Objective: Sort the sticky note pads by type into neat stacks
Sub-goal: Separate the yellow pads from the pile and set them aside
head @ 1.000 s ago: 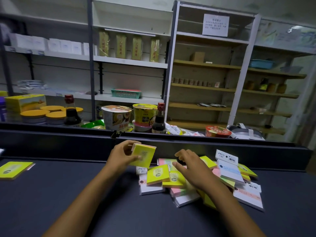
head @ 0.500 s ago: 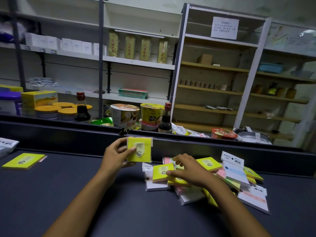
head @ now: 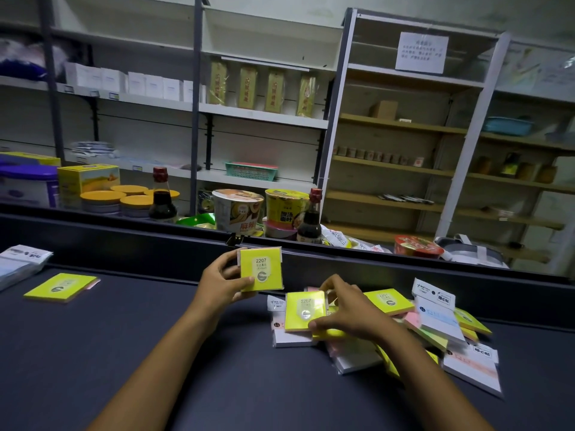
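Observation:
My left hand (head: 222,283) holds a yellow sticky note pad (head: 261,269) upright above the dark counter, label facing me. Just right of it, my right hand (head: 345,309) pinches a second yellow pad (head: 303,311) at the left edge of a loose pile (head: 435,325) of yellow, pink and white-wrapped pads. At the far left lies a flat yellow pad (head: 60,287), and a stack of white-wrapped pads (head: 21,261) sits at the left edge.
The dark counter (head: 155,353) has a raised back ledge (head: 124,241). Behind it stand soy sauce bottles (head: 161,195), noodle cups (head: 238,213), lidded tubs (head: 102,200) and boxes. Shelving fills the wall beyond.
My left hand turned its yellow pad upright so the label faces me. My right hand closed on another yellow pad in the pile and lifted its edge. The view shifted left.

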